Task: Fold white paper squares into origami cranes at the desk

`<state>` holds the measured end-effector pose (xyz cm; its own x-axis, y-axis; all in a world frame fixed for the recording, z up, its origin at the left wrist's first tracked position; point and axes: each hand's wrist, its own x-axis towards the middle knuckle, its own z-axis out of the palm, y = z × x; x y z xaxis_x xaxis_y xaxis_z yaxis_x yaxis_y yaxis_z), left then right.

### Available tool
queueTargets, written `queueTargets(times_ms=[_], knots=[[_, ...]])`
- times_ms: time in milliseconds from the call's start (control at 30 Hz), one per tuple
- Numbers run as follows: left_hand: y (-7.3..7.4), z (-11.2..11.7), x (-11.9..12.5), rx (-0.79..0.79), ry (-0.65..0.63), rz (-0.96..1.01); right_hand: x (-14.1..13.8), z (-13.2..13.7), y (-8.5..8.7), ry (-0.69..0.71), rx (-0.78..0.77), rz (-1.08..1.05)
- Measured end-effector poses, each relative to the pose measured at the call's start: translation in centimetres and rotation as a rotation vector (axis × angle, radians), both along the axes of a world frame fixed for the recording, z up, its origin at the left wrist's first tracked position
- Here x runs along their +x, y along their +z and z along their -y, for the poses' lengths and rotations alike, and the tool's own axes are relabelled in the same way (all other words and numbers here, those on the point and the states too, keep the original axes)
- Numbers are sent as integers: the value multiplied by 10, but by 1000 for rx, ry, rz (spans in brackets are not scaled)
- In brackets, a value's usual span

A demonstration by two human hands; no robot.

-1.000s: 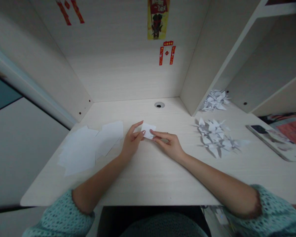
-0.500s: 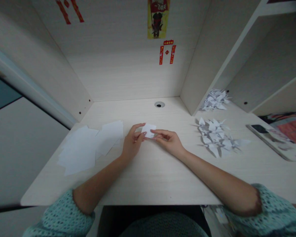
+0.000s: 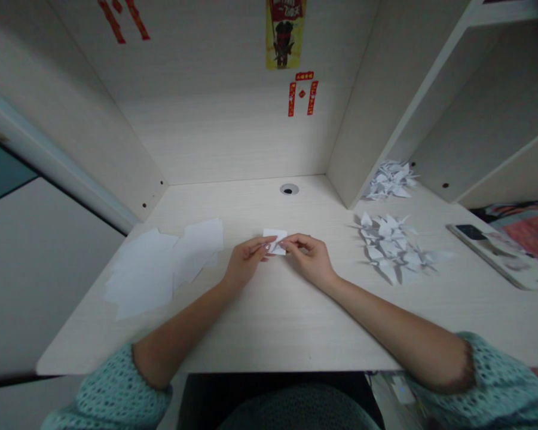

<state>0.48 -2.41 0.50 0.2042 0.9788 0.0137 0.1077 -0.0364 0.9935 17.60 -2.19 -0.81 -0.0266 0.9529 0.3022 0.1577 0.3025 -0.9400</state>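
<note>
A small folded piece of white paper [image 3: 275, 234] is held just above the pale desk, between both hands. My left hand [image 3: 248, 258] pinches its left side with thumb and fingers. From the right, my right hand [image 3: 310, 255] grips the other side, fingertips close to those of the left. The fingertips cover part of the paper, so its exact folds cannot be made out. Left of my hands lie loose white paper sheets [image 3: 147, 269], overlapping in a spread pile. To the right sits a cluster of folded white paper cranes [image 3: 390, 242].
A second heap of folded paper [image 3: 392, 179] lies by the upright shelf panel [image 3: 358, 131]. A phone [image 3: 497, 254] rests at the right, near a reddish cloth [image 3: 531, 236]. A round cable hole [image 3: 289, 189] is at the back of the desk [image 3: 291, 322].
The paper and both hands' fingertips have shifted slightly. My left fingers now lie across the paper's front, and the right fingers have curled into a tighter pinch.
</note>
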Motion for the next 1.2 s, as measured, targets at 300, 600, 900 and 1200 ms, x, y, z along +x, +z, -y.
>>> queueTargets(times_ms=[300, 600, 900, 1200], knots=[[7, 4, 1, 23, -19, 9, -2, 5, 8, -100, 1, -40], [7, 5, 4, -1, 199, 37, -3, 8, 10, -54, -32, -111], [12, 8, 3, 80, 285, 46, -3, 8, 10, 58, -19, -119], [12, 10, 3, 94, 276, 37, -5, 9, 7, 67, -58, -175]])
